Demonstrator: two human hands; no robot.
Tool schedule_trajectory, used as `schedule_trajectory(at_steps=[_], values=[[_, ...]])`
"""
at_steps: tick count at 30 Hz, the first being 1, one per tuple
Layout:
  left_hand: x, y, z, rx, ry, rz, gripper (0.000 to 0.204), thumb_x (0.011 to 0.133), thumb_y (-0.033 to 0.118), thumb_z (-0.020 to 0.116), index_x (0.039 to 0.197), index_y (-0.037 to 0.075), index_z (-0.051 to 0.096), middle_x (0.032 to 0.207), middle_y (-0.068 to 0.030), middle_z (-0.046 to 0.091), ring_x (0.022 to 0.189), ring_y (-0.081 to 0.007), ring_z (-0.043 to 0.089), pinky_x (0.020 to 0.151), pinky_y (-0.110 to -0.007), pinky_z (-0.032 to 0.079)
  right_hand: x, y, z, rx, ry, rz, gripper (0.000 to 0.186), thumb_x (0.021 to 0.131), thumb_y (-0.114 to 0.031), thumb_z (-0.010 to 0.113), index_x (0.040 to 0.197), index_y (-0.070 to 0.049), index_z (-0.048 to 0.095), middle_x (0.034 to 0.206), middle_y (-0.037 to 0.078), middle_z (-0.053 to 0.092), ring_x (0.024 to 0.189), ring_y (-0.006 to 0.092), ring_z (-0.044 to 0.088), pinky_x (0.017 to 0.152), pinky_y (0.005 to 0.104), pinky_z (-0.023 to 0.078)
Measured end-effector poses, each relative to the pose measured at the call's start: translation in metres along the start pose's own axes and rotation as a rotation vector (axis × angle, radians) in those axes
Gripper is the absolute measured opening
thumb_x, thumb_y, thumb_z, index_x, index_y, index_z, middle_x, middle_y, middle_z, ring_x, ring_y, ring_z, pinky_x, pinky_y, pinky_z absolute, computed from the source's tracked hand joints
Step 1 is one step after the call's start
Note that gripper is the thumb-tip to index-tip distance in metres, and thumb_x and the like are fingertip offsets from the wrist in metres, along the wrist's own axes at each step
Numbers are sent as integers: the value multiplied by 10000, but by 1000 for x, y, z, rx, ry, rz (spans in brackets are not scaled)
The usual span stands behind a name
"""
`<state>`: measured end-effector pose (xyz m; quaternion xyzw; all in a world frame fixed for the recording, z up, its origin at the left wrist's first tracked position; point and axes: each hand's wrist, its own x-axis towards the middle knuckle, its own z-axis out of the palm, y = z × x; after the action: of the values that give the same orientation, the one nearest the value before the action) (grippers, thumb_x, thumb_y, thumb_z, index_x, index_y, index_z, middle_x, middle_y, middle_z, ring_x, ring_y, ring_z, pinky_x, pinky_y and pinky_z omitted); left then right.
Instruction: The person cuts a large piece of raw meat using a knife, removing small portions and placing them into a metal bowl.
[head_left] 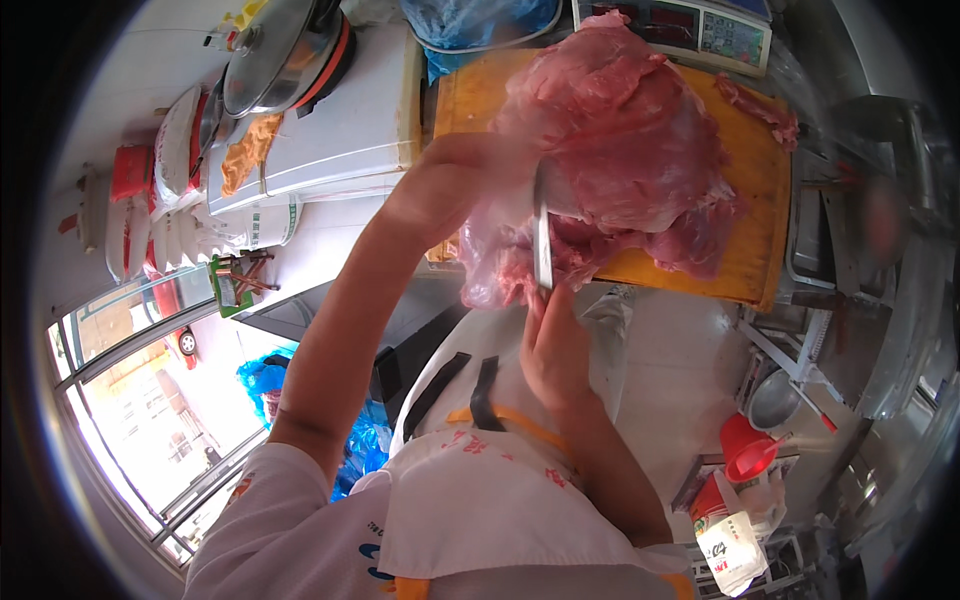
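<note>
A large piece of raw pink meat (630, 140) covers most of a yellow-orange cutting board (760, 210). My right hand (557, 355) is closed around the handle of a knife (543, 245) at the board's near edge. The narrow blade points away from me and lies against the near left part of the meat, by a looser flap (490, 270). My left hand (480, 170) reaches over the meat's left side, close to the knife tip. A blur covers its fingers, so their grip does not show.
A digital scale (690, 30) and a blue-bagged container (480, 20) stand behind the board. To the right of the meat lies a small meat strip (760, 105). A white cabinet (340, 120) at the left bears a lidded pan (285, 60). A red bucket (745, 448) stands lower right.
</note>
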<state>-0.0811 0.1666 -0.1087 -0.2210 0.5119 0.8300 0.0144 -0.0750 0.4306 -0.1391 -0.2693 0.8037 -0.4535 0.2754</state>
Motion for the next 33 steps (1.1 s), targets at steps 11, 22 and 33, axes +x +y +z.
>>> schedule_trajectory(at_steps=[11, 22, 33], values=[[-6, 4, 11, -122, 15, 7, 466, 940, 71, 642, 1378, -87, 642, 1338, -137, 692, 1222, -224, 648, 1098, -366, 484, 30, -13, -15, -15, 12, -31, 301, 1091, -133, 575, 1334, 8, 467, 1000, 250, 714, 881, 485, 707, 693, 521, 564], [-5, 11, 17, 264, 155, 45, 204, 973, 127, 747, 1083, 0, 630, 1050, -41, 662, 972, -148, 615, 910, -327, 506, -28, 12, -19, 171, 85, 48, 276, 1108, -139, 533, 1321, 32, 496, 901, 176, 671, 726, 339, 677, 680, 414, 544], [-6, 2, 56, 1099, 548, 250, 307, 811, 133, 706, 1086, 0, 664, 881, -141, 678, 807, -223, 655, 777, -363, 538, -2, -1, -10, 186, 85, 52, 264, 1120, -184, 541, 1307, -2, 498, 857, 141, 669, 687, 288, 670, 646, 410, 533]])
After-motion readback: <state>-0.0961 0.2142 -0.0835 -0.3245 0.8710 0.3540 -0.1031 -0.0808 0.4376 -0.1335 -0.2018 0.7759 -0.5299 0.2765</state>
